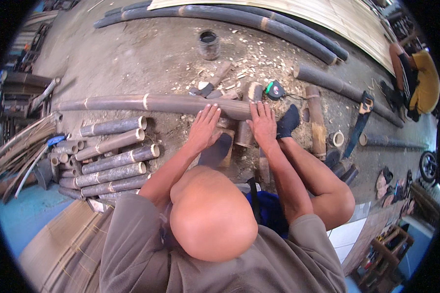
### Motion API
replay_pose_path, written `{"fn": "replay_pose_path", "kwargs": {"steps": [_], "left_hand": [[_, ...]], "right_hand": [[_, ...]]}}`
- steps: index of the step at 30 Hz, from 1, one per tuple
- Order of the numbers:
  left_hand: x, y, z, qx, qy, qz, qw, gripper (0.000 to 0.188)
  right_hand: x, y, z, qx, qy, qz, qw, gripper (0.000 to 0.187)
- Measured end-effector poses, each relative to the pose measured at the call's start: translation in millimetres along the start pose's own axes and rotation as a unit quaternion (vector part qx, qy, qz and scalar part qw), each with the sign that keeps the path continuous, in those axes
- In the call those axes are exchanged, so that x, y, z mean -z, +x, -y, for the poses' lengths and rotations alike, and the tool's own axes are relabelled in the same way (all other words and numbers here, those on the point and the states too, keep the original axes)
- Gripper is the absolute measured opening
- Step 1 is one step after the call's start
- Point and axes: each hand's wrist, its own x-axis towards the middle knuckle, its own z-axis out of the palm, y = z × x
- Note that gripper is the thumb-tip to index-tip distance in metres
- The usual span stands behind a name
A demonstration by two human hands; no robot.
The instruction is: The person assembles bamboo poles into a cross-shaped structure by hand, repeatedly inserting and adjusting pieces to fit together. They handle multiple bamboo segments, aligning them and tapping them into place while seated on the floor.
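A long dark bamboo pole [168, 103] lies crosswise in front of me, its near end resting over short bamboo pieces. My left hand [204, 128] lies on it with fingers stretched out. Close to the pole's right end, my right hand [263, 126] also rests with straight fingers, touching it. Neither hand is wrapped around the pole. Just beyond the pole are a wooden-handled tool [222, 72] with a dark head, and a black and green tape measure [275, 90]. An upright-looking short bamboo piece [244, 135] shows between my hands, partly covered by the pole.
Cut bamboo lengths [115, 173] are stacked at left. A handsaw [361, 124] leans at right beside long bamboo poles [344, 88]. Wood chips surround a dark-filled container [209, 45] farther off. Another person in a yellow top [424, 83] sits at the far right.
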Motion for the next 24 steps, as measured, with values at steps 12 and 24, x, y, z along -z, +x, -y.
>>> {"fn": "replay_pose_path", "kwargs": {"steps": [12,24], "left_hand": [[-20.3,-252.6,50.7,0.259,-0.061,-0.07,0.961,0.077],[-57.4,-275.9,64.3,0.311,-0.111,-0.129,0.935,0.069]], "right_hand": [[-0.3,17.9,-7.0,0.056,-0.031,0.056,0.996,0.078],[0.1,16.7,-20.1,0.084,-0.058,0.036,0.994,0.079]]}}
